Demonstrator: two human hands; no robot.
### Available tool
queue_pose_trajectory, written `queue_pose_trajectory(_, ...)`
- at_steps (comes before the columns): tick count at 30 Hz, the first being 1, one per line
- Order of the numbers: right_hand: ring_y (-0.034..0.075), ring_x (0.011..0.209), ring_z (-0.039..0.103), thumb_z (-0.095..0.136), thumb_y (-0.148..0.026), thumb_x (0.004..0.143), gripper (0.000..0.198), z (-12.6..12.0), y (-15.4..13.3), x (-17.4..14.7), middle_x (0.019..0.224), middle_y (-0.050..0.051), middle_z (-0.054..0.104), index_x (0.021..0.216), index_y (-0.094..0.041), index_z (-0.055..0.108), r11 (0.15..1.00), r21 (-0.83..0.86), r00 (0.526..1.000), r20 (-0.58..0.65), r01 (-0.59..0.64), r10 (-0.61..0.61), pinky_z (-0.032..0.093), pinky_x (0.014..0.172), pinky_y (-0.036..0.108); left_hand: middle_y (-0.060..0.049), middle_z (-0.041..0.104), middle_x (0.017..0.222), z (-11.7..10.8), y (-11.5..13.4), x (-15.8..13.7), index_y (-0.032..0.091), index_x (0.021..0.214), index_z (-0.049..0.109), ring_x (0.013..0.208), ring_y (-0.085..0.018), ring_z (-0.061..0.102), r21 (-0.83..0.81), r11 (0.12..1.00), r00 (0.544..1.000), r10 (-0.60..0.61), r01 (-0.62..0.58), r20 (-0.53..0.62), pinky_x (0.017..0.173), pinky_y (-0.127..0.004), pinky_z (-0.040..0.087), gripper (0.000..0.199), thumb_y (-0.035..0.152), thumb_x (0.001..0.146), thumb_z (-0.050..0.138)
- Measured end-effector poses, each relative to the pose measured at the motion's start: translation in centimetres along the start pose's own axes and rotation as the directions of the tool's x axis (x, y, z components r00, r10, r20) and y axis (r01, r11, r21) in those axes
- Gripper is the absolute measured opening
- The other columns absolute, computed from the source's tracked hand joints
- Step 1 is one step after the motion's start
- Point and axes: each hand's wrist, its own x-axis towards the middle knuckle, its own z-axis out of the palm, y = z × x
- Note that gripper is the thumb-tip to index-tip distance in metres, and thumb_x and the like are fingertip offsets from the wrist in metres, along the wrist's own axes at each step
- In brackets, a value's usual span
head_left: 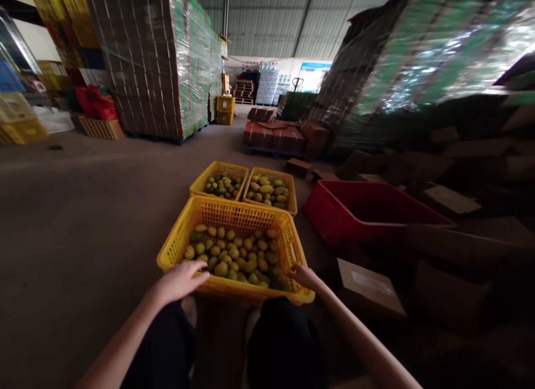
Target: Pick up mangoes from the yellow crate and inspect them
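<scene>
A yellow plastic crate (242, 210) stands in front of my knees, holding many small yellow-green mangoes (234, 255). Over its near left rim reaches my left hand (181, 280), open, with thumb and fingers apart and no fruit between them. My right hand (307, 276) is at the near right corner, fingers stretched over the rim and slightly bent, also without fruit. Whether either hand presses on the rim is unclear. Just beyond, two more yellow crates stand side by side: the left crate (195, 187) has smaller, greener mangoes and the right crate (294, 195) larger ones.
A red tub (324, 219) stands to the right, among loose cardboard boxes (370, 286). Farther off are flat cardboard stacks (280, 137) on a pallet. Tall wrapped stacks (142, 66) rise on both sides. Grey floor (96, 222) stretches to the left.
</scene>
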Motion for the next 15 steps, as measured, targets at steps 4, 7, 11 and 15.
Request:
queue_pose_trajectory(4,0.027,0.092,0.070,0.062,-0.019,0.074,0.009,2.2,2.6,-0.3,0.083,0.009,0.074,0.069,-0.020,0.069,1.000,0.016,1.000,0.029,-0.011,0.011,0.049,0.082,0.034,-0.009,0.072,0.118,-1.0,-4.6,4.2,0.023,0.108,0.069,0.110,-0.022,0.065,0.050,0.988,0.978,-0.135,0.144,-0.159,0.096,-0.030,0.045,0.036,0.034,0.093,0.039)
queue_pose_trajectory(7,0.028,0.093,0.069,0.062,-0.018,0.072,0.007,4.1,3.0,0.9,0.082,0.008,0.074,0.067,-0.021,0.066,0.997,0.077,0.997,0.074,-0.009,0.004,0.047,0.084,0.033,-0.008,0.075,0.108,1.3,-7.7,7.0,0.022,0.097,0.070,0.106,-0.021,0.067,0.113,0.967,0.969,-0.216,0.230,-0.121,0.090,-0.027,0.046,0.031,0.029,0.093,0.040)
queue_pose_trajectory(11,0.027,0.087,0.068,0.066,-0.011,0.061,0.018,7.4,3.2,4.7,0.064,0.004,0.068,0.053,-0.022,0.054,0.966,0.252,0.989,0.150,-0.058,0.020,0.048,0.080,0.032,-0.008,0.074,0.112,4.9,-9.6,9.0,0.023,0.113,0.067,0.104,-0.021,0.068,0.190,0.927,0.946,-0.312,0.322,-0.084,0.083,-0.027,0.046,0.036,0.026,0.096,0.035)
queue_pose_trajectory(15,0.024,0.081,0.066,0.076,-0.012,0.051,0.031,11.7,3.2,10.0,0.056,-0.001,0.060,0.050,-0.024,0.047,0.823,0.550,0.976,0.218,-0.146,0.027,0.049,0.072,0.029,-0.008,0.076,0.105,6.6,-10.3,9.4,0.022,0.131,0.057,0.093,-0.024,0.071,0.215,0.859,0.884,-0.442,0.466,-0.150,0.069,-0.027,0.044,0.043,0.028,0.097,0.032)
